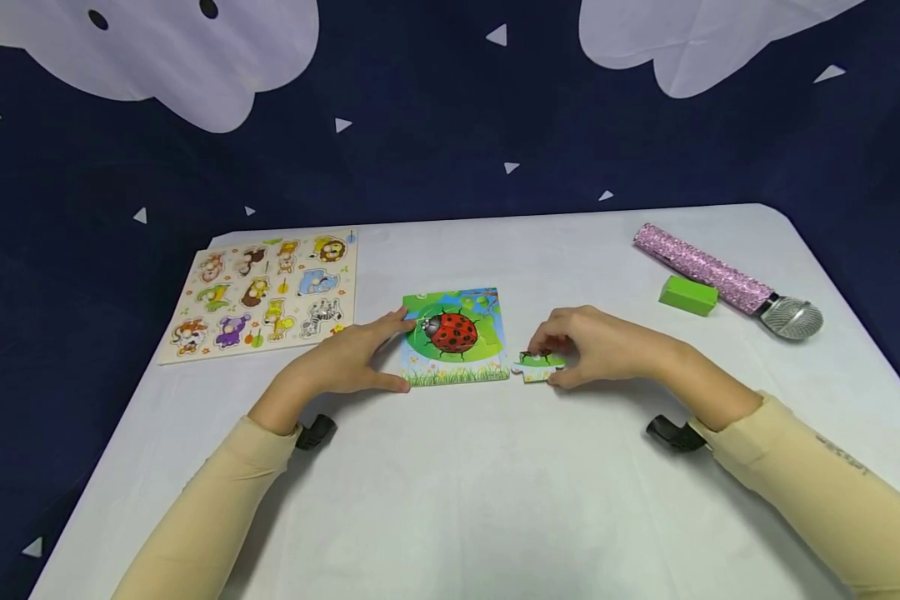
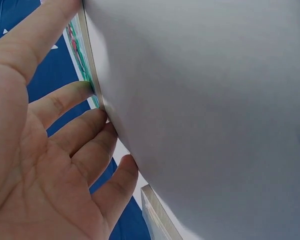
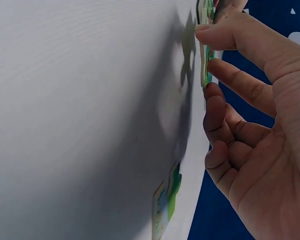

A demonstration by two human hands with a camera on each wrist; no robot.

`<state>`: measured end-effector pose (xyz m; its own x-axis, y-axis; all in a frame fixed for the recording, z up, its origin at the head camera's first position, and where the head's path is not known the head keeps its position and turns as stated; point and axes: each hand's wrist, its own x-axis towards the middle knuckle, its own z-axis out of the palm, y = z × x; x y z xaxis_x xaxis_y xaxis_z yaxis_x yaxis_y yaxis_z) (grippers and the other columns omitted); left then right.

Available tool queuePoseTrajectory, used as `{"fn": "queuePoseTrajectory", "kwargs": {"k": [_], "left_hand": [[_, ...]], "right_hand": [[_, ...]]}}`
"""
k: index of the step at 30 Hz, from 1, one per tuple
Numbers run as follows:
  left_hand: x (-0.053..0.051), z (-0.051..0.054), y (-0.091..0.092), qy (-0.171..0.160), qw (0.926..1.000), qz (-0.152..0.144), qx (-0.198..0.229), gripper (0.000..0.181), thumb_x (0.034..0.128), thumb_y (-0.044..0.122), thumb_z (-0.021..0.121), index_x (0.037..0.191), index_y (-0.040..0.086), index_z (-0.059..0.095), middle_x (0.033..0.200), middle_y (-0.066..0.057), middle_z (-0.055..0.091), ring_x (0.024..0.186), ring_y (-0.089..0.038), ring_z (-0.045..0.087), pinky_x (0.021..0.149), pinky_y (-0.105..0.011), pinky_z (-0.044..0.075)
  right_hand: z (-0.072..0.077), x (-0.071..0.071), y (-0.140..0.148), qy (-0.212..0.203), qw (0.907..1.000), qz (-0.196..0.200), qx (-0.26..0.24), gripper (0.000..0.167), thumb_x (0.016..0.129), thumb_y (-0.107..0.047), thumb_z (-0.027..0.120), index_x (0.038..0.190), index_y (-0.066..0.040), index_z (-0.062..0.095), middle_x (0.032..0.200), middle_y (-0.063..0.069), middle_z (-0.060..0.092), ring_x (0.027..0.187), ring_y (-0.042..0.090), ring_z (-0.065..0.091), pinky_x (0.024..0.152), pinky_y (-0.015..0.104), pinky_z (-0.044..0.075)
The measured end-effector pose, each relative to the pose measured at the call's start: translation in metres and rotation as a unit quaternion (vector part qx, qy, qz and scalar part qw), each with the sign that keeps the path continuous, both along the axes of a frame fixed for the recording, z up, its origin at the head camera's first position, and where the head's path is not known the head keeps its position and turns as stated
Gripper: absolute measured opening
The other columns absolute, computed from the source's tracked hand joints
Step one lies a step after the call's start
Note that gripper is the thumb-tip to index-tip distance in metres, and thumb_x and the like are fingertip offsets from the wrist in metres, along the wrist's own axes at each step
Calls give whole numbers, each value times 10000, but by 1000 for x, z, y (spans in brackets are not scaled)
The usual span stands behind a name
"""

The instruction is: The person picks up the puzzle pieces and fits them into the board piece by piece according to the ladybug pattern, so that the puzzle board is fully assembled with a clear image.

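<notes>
A square ladybug puzzle (image 1: 452,335) lies flat mid-table, green and blue with a red ladybug. My left hand (image 1: 348,357) rests against its left side, thumb by the lower corner. In the left wrist view, that hand's fairly straight fingers (image 2: 97,132) touch the edge of a thin board. To the right of the puzzle my right hand (image 1: 596,346) pinches a puzzle piece (image 1: 537,367) showing green, white grass and dark legs. The right wrist view shows the thumb and fingers at a thin green piece (image 3: 204,65), with its shadow on the white cloth.
Back left lies an animal peg puzzle board (image 1: 270,292). At the right are a green block (image 1: 688,295) and a microphone (image 1: 727,279) with a glittery pink handle. More green and blue pieces (image 3: 167,202) show low in the right wrist view. A white cloth (image 1: 457,483) covers the table.
</notes>
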<state>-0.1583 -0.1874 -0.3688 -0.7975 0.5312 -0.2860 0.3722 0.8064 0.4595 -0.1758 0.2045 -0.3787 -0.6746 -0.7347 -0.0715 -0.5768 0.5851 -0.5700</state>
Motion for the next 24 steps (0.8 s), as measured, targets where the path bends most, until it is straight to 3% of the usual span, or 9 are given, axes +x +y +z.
{"fn": "queuePoseTrajectory", "kwargs": {"k": [7,24], "left_hand": [[0,0,0,-24,10000,8,-10,1000,881,445,891,1687,164,368,1803,-120,169,1656,-373,242,1311,-613,295],[0,-1,0,-17,10000,14,-41,998,886,454,884,1689,168,364,1803,-125,173,1659,-379,234,1310,-627,286]], "right_hand": [[6,-1,-7,-55,9998,19,-179,337,822,-182,895,1141,-205,790,957,-68,673,886,114,592,816,299,521],[15,-4,-34,241,9992,243,-211,383,823,-193,877,1192,-198,778,968,-37,674,881,143,609,806,324,524]]}}
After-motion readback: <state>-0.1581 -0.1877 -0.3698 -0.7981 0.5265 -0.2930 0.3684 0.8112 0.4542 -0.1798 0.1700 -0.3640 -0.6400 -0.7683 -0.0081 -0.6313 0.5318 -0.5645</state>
